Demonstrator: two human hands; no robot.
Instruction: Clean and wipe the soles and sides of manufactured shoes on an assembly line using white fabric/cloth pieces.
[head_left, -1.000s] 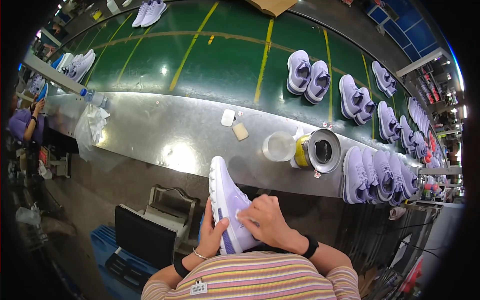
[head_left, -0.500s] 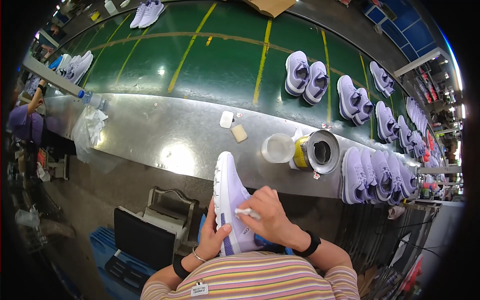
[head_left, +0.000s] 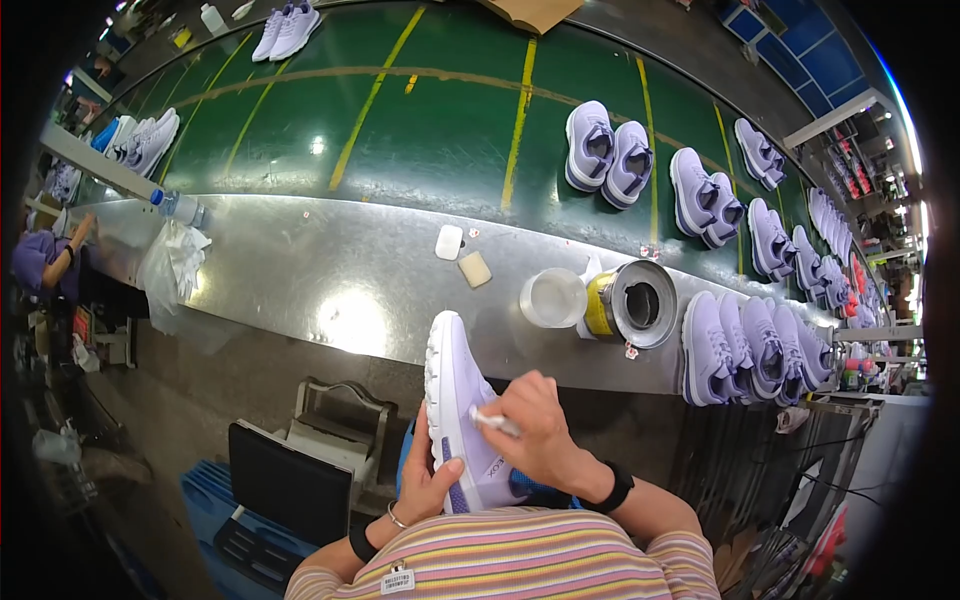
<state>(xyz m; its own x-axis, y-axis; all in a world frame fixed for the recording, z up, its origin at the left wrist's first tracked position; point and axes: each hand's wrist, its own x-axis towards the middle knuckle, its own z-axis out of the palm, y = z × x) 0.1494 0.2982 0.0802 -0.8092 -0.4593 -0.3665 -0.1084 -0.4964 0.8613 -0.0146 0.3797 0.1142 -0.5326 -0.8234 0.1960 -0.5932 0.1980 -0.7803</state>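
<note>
White-soled lavender sneaker point(head_left: 462, 400) is gripped along its sole by the left hand point(head_left: 432, 484); over its upper, a small white wad point(head_left: 498, 424) is pinched by the right hand point(head_left: 537, 430).

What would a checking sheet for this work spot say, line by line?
Surface: shiny metal bench beside a green surface with yellow lines.
Job's things: lilac shoe, white wad.
Clutter: can, clear tub, white block, cream block, plastic bag, bottle.
Hands: left hand grips the shoe; right hand holds the wad by its side.
Cables: thin dark cables, lower right.
Surroundings: more lilac shoes on green; co-worker, far left.
</note>
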